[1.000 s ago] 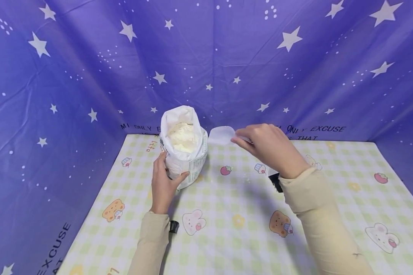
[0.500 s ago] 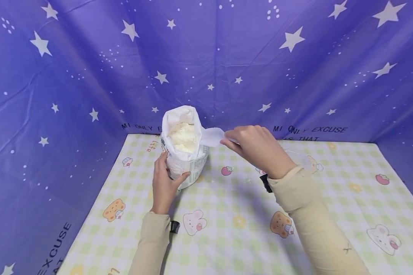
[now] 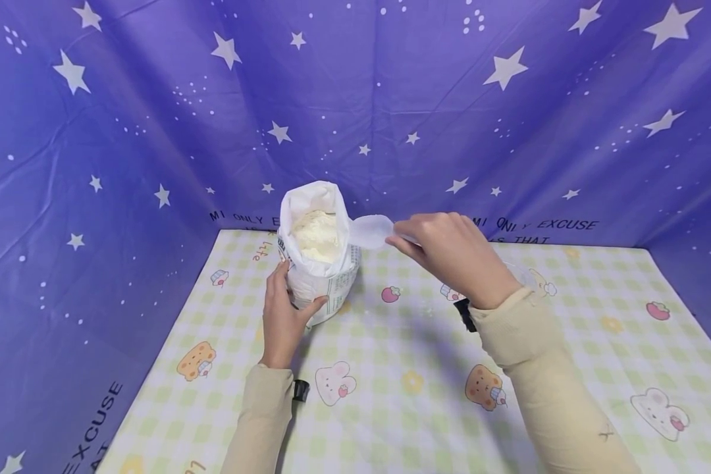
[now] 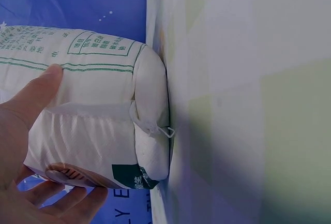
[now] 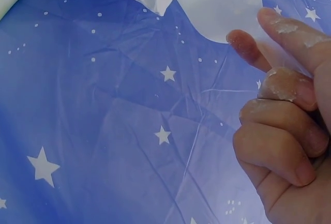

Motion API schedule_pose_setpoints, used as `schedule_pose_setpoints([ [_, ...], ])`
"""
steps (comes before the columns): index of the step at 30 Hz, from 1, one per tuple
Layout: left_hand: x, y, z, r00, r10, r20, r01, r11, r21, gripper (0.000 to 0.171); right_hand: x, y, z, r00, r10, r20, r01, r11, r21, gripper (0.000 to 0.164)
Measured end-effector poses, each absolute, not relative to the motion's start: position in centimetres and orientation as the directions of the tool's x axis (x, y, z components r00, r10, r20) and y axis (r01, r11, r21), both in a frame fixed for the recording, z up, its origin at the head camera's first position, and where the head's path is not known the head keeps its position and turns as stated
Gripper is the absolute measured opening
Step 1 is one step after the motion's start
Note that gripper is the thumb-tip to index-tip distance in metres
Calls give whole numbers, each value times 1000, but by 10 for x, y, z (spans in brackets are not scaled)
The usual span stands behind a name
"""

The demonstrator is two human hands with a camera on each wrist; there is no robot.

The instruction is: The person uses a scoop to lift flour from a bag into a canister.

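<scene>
A white woven flour bag stands upright with its top unfolded, off-white flour showing inside. My left hand holds the bag from the near left side, thumb across its front and fingers round the other side. In the left wrist view the green-printed bag has its stitched bottom end at the tablecloth. A translucent white scoop is pinched at its handle by my right hand, the blade overlapping the bag's right rim. White powder coats the fingers of that hand, and the scoop's blade carries no visible heap.
A clear, see-through container is mostly hidden behind my right wrist. Faint white specks of powder lie on the checked tablecloth. A purple star-printed curtain rises directly behind the bag and along both sides.
My right hand has brought the scoop left to the bag's rim, then shifted slightly back to the right. The left hand and the bag have stayed in place.
</scene>
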State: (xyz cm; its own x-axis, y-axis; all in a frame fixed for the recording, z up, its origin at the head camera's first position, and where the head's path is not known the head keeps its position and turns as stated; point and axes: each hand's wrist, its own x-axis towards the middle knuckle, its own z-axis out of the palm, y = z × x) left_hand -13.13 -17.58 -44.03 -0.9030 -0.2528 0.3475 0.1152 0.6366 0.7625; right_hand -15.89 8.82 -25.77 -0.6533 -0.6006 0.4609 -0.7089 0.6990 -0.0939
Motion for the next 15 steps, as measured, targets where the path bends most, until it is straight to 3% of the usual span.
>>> schedule_pose_setpoints([
  [15,-132,-176,-441,-902,-254,350,115,640,760,99,-164,77,-262,-635,-623,457,-733,672,-103,36],
])
